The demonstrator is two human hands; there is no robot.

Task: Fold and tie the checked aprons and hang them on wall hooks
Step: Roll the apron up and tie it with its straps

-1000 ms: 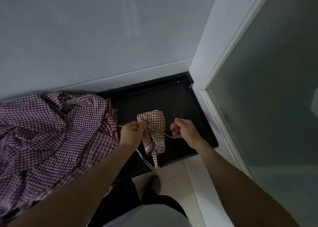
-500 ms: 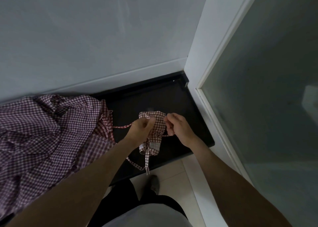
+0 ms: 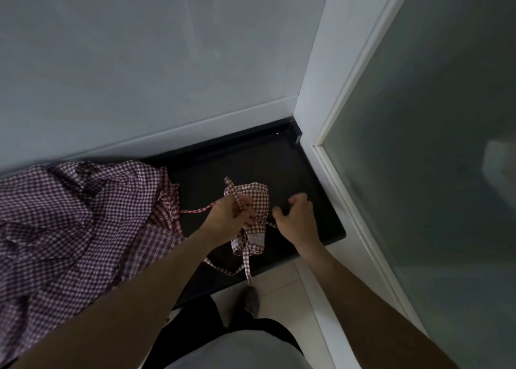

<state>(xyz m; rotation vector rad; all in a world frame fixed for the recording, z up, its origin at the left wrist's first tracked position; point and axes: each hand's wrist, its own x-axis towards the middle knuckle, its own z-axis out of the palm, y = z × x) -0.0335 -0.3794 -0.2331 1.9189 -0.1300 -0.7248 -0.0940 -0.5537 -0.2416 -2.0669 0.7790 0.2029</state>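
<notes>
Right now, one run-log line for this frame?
stage: tying | left hand: grips folded apron and strap | right hand: open, off apron | apron pile: left

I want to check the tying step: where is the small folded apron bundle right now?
In the head view, the folded apron bundle sits low centre over the black counter, gripped by the left hand, with the right hand open just right of it.
</notes>
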